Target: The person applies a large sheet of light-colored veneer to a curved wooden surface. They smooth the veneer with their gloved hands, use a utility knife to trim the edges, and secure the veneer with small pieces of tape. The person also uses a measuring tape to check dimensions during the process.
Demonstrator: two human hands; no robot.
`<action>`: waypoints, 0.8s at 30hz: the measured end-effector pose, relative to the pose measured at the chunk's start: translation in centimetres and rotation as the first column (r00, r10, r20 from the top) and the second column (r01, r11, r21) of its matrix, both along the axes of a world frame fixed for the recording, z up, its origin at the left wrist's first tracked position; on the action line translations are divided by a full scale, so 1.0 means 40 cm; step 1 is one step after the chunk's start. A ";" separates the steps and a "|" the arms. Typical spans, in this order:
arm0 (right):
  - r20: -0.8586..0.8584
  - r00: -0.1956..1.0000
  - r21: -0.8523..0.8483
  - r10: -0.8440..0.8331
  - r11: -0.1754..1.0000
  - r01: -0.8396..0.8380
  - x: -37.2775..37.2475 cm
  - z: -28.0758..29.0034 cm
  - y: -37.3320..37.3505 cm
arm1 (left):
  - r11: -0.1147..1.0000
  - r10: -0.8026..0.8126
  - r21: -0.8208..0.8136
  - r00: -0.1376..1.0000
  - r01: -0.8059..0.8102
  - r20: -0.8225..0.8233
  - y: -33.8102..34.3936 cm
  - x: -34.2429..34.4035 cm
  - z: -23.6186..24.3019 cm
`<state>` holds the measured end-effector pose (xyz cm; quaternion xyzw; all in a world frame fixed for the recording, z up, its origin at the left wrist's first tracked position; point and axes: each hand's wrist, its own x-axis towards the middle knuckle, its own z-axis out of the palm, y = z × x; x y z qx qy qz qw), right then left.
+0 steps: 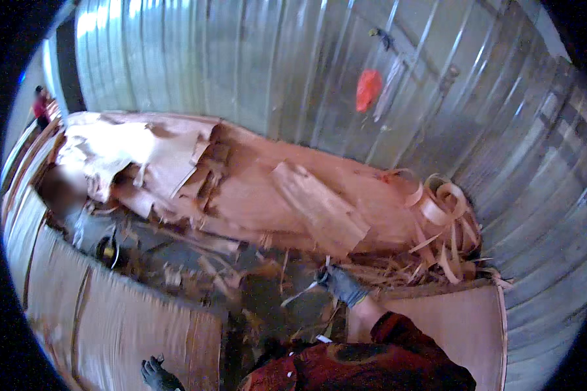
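The bottom edge cuts off the person's left hand (158, 375), in a gray glove above the left stack (137, 326) of thin wood sheets; its fingers look a little apart, but one cannot tell if they hold anything. The gloved right hand (341, 287) is bent by a thin pale strip (299, 294) — too small to name, and one cannot tell if it is pinched. Just past this hand, a flat loose sheet (319, 208) lies slanted on the long, pinkish wood pile (254, 176). Curly wood ribbons (437, 202) loop at the right end; torn, bumpy pieces (143, 150) cover the left. A blurry patch (64, 189) hides something there. Behind stands a shiny, ridged wall (241, 65).
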<state>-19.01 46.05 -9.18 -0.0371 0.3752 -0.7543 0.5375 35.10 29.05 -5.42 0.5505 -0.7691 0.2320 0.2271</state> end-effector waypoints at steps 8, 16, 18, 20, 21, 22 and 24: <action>-0.045 0.996 0.123 -0.080 0.989 0.085 -0.241 0.013 -0.081 | 0.990 0.123 0.061 0.990 -0.128 0.072 -0.226 -0.219 0.059; -0.044 0.987 0.196 0.152 0.970 -0.140 -0.493 -0.031 -0.462 | 0.990 0.138 -0.020 0.990 -0.138 0.035 -0.453 -0.545 0.059; -0.172 0.952 0.301 0.252 0.934 -0.192 -0.524 -0.037 -0.602 | 0.986 0.167 -0.021 0.986 -0.166 0.023 -0.492 -0.585 0.065; -0.312 0.879 0.427 0.360 0.880 -0.209 -0.551 -0.062 -0.731 | 0.984 0.179 -0.006 0.984 -0.179 0.012 -0.538 -0.624 0.058; -0.268 0.883 0.394 0.386 0.880 -0.266 -0.545 -0.058 -0.774 | 0.985 0.173 -0.004 0.985 -0.173 0.002 -0.570 -0.636 0.043; -0.228 0.858 0.324 0.460 0.867 -0.379 -0.499 -0.010 -0.881 | 0.969 0.245 -0.013 0.969 -0.245 0.015 -0.567 -0.591 0.051; -0.681 0.440 0.378 0.585 0.795 -0.474 -0.465 -0.014 -1.000 | 0.955 0.297 0.004 0.955 -0.297 -0.001 -0.582 -0.523 0.023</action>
